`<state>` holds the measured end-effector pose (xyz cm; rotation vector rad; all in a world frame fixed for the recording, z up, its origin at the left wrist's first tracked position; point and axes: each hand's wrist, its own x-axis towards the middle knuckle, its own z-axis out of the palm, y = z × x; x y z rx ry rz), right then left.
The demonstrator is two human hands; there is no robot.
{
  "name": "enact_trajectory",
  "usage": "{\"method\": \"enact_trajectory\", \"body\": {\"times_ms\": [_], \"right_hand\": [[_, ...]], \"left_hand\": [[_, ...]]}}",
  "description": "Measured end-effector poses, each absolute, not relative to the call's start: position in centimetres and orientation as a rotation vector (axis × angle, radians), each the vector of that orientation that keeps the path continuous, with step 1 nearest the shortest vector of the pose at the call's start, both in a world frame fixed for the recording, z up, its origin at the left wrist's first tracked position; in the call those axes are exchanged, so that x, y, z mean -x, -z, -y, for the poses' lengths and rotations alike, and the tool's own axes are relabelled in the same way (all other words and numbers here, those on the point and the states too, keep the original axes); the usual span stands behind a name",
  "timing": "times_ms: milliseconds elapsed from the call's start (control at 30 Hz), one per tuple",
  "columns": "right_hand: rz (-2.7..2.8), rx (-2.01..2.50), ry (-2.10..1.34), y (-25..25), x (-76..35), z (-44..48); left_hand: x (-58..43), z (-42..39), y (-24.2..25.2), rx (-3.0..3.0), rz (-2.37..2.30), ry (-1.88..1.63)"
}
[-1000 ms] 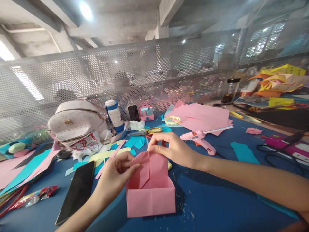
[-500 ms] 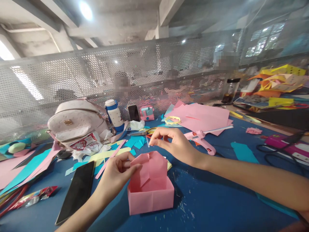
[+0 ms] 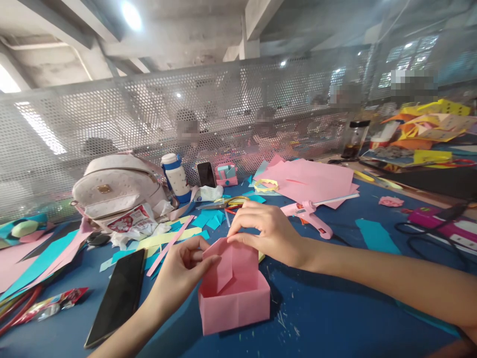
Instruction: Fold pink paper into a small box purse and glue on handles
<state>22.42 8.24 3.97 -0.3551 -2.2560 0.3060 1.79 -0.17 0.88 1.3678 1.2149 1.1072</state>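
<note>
A folded pink paper box stands on the blue tabletop in front of me, its back flap raised above the open tray part. My left hand pinches the flap's left edge between thumb and fingers. At the flap's top edge, my right hand closes thumb and fingertips on the paper. Behind the right hand lies a pink glue gun with a clear glue stick in its back end. Scissors rest beyond the hands, among blue paper scraps.
A black phone lies left of my left arm. Farther back are a pale backpack, a white and blue bottle and pink paper sheets. At right sits a magenta device with black cables. A perforated metal screen borders the table.
My right hand has come down onto the top edge of the box's flap and taken hold of it. The left hand keeps its grip, and the box has shifted slightly toward me.
</note>
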Motion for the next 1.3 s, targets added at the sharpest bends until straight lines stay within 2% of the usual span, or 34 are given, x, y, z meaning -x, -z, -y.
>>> {"method": "enact_trajectory", "body": {"times_ms": [367, 700, 1033, 1300], "right_hand": [[2.220, 0.570, -0.675, -4.2, -21.9, -8.2], [2.177, 0.658, -0.819, -4.4, -21.7, -7.8], [2.174, 0.639, -0.742, -3.6, -21.5, -7.5], [2.218, 0.663, -0.966, -3.1, -21.1, -6.1]], "left_hand": [[-1.8, -0.1, -1.3, -1.324, -1.234, -1.095], [-1.7, 0.0, -1.3, -1.292, -1.198, -1.079], [-1.7, -0.1, -1.7, -1.238, -1.192, -0.968], [-2.6, 0.6, -1.4, -1.230, -1.279, -1.000]]}}
